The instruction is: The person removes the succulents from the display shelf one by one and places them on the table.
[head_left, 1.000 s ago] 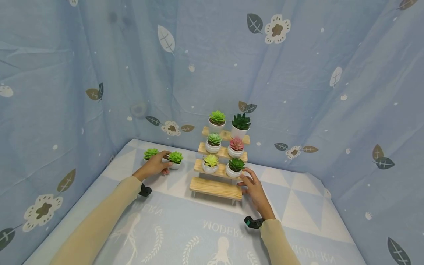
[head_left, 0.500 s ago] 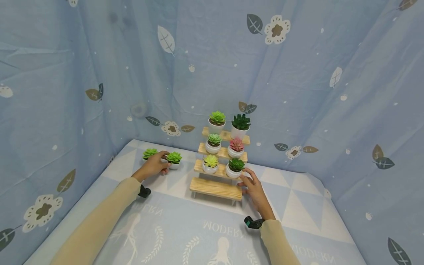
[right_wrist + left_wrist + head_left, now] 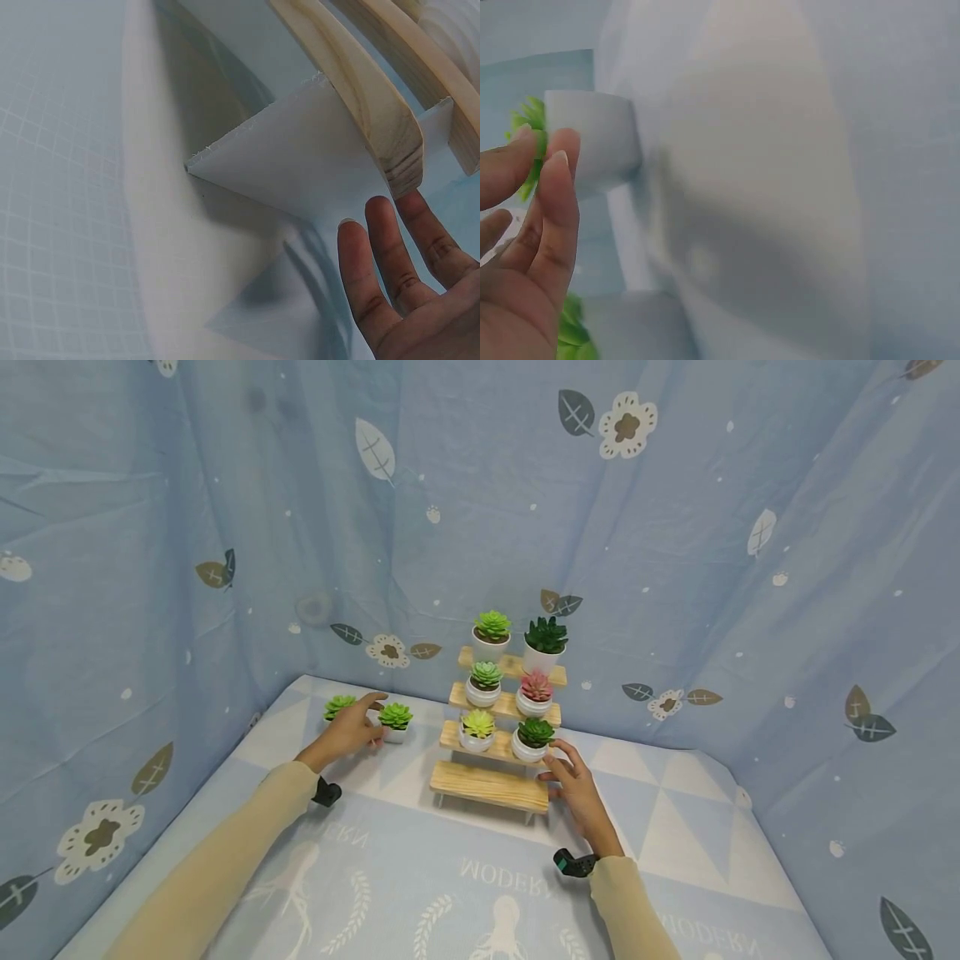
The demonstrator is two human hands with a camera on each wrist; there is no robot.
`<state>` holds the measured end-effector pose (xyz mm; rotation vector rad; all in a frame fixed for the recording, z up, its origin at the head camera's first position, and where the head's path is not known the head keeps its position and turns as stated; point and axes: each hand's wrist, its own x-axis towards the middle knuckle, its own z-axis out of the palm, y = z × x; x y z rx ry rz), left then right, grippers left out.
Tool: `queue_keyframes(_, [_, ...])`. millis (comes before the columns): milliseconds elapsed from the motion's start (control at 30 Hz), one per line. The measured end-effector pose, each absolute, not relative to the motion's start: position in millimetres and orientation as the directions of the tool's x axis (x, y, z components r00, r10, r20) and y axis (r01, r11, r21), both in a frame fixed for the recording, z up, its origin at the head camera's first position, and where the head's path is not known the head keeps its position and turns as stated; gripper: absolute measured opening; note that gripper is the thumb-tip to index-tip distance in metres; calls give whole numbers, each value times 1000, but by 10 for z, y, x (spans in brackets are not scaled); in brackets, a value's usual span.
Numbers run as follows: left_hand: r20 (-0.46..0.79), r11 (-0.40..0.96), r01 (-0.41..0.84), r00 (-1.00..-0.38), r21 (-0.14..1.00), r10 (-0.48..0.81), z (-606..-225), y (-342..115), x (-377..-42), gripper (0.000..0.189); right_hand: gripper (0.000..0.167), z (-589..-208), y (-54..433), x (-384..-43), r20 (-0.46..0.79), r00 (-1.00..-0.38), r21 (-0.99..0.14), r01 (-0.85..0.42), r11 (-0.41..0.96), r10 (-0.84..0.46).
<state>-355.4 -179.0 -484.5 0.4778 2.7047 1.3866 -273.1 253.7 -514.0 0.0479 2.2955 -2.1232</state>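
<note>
My left hand (image 3: 348, 731) has its thumb and fingers spread apart beside a bright green succulent (image 3: 395, 717) in a white pot on the table. In the left wrist view the fingertips overlap the plant end of that pot (image 3: 592, 142). Another green succulent (image 3: 339, 705) stands behind the left hand, its pot mostly hidden. My right hand (image 3: 576, 787) is at the right end of a wooden tiered stand (image 3: 487, 787), fingers lightly bent, with one fingertip against the tip of a step (image 3: 401, 161). A dark green succulent (image 3: 534, 735) sits just left of it.
Yellow-green (image 3: 476, 727), pale green (image 3: 484, 681), pink (image 3: 536, 689), light green (image 3: 492, 631) and dark spiky (image 3: 544, 639) succulents stand on the upper three steps. The lowest step is bare. A blue patterned curtain (image 3: 480, 510) closes off the back behind the table (image 3: 405, 843).
The succulent at my left hand has shifted slightly left. My left fingers, earlier around its pot, have now spread away from it. The right hand has stayed at the stand.
</note>
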Motion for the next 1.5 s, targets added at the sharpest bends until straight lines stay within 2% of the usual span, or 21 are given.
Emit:
queue_keyframes(333, [225, 535, 363, -925, 763, 307, -4580, -1596, -3427, 56, 50, -5144, 2545, -2736, -41, -999, -997, 41, 70, 7])
queue_keyframes(567, [249, 457, 411, -893, 789, 375, -4451, -1378, -3289, 51, 51, -5147, 2539, -2731, -45, -999, -996, 46, 73, 13])
queue_keyframes(833, [257, 404, 465, -844, 787, 470, -4402, -1154, -3149, 55, 49, -5160, 2536, -2726, -44, -999, -996, 45, 75, 15])
queue_keyframes(1100, [285, 394, 514, -812, 762, 509, -4413, -953, -3054, 61, 51, -5152, 2541, -2722, -42, -999, -996, 43, 77, 15])
queue_keyframes(1500, [280, 369, 477, -835, 798, 475, -4481, -725, -3062, 67, 49, -5086, 2537, -2719, -69, -998, -995, 69, 77, 2])
